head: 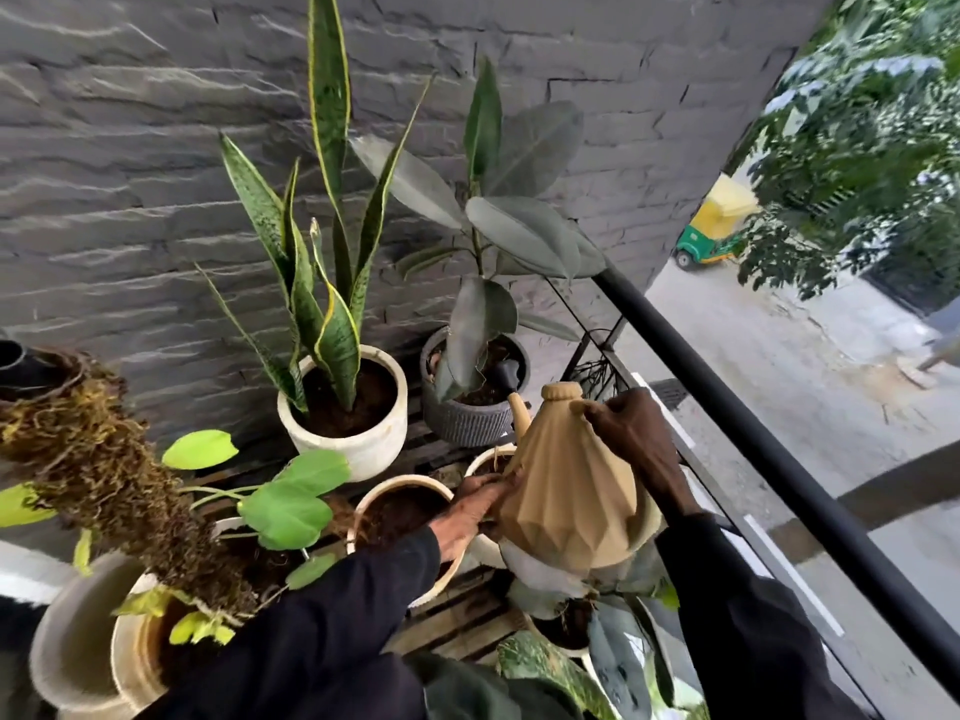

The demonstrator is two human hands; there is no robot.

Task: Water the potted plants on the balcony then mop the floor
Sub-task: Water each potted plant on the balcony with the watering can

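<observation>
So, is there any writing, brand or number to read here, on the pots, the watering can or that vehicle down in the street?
No text can be read anywhere in this view.
The watering can: plain ribbed tan surface, no label or brand showing.
The white pot and the grey ribbed pot: no markings visible.
The auto-rickshaw in the street: too small and blurred to read any plate or sign.

Watering can (pixel 569 491): tan, faceted, tipped forward; its black rose (pixel 506 377) hung over the grey ribbed pot (pixel 467 426).
Grip: right hand (pixel 631 433) held the handle and left hand (pixel 475 504) pressed the side.
Rubber plant (pixel 519 228): stood in that grey pot.
Snake plant (pixel 332 324): upright in the white pot (pixel 363 452) alongside.
</observation>
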